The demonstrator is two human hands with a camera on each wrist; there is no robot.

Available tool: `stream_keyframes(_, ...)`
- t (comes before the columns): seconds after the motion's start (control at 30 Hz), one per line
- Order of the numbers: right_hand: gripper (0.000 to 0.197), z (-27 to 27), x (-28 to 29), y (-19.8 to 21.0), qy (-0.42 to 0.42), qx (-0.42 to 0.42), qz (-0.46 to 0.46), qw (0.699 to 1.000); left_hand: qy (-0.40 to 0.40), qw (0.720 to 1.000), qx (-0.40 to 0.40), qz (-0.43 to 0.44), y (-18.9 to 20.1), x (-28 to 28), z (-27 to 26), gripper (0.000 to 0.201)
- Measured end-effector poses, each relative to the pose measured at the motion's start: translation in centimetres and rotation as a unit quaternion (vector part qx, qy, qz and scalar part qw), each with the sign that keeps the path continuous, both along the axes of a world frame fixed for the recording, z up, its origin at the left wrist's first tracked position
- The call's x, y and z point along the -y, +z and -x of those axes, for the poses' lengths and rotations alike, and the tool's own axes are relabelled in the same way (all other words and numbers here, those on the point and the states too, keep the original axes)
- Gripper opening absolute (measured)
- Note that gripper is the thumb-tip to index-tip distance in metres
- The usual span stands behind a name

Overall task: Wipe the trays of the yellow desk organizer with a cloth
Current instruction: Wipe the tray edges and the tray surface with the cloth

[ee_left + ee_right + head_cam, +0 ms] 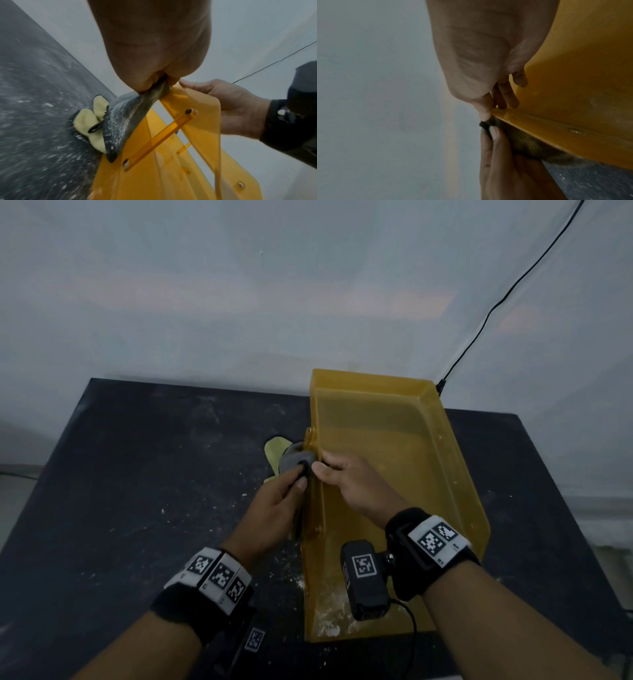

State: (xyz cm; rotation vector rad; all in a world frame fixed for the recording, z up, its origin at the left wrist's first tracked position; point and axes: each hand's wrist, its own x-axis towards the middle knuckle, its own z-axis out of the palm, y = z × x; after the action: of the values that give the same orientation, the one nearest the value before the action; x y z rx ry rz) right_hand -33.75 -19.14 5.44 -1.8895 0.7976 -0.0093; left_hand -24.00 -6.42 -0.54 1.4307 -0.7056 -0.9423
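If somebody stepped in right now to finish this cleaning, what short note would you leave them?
Left hand: pinches the grey cloth against the organizer's left side wall.
Right hand: grips that wall's top edge, steadying the yellow desk organizer on the dark table.
Done: cannot tell.
Left: white dust near the tray's front edge; lower trays unseen.

Dim light; pale wall (239,302) behind dusty dark table (137,474); black cable (507,296) down wall.
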Motion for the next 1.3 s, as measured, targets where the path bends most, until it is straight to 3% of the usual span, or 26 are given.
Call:
stream_keyframes(0.03,0.043,0.2,-0.2,0.5,-0.008,-0.004,-0.011,1.000,0.016,0.999,0.032,-0.003,0.6,0.7,-0.1,0.038)
stream_keyframes(0.13,0.061,1.0,-0.6,1.1,-0.033,-0.021,0.013,0.999,0.069,0.992,0.103,-0.009,2.4,4.3,-1.0,0.042)
stream_keyframes(0.27,0.059,1.5,-1.1,0.7,-0.029,-0.030,0.051,0.998,0.105,0.990,0.095,-0.023,2.0,9.2,-4.3,0.035)
stream_keyframes(0.43,0.057,1.5,-0.8,0.4,-0.020,-0.023,0.065,0.997,0.069,0.988,0.116,-0.070,0.5,11.3,-6.5,0.026)
stream_keyframes(0.53,0.056,1.6,-0.8,0.2,-0.020,-0.022,0.070,0.997,0.065,0.986,0.134,-0.071,0.1,9.9,-5.0,0.026)
stream_keyframes(0.73,0.056,1.5,-0.8,0.3,-0.022,-0.023,0.071,0.997,0.058,0.998,0.034,-0.001,-0.2,6.1,-3.1,0.026)
stream_keyframes(0.97,0.057,1.7,-1.1,0.4,-0.038,-0.016,0.059,0.997,0.075,0.995,0.062,0.004,1.5,3.9,-0.8,0.029)
stream_keyframes(1.17,0.055,1.5,-1.1,0.8,-0.046,-0.013,0.047,0.998,0.043,0.999,-0.015,0.014,1.6,0.4,1.5,0.030)
stream_keyframes(1.3,0.056,1.6,-1.0,1.0,-0.058,-0.012,0.023,0.998,-0.005,1.000,-0.024,0.003,0.9,-2.7,3.3,0.029)
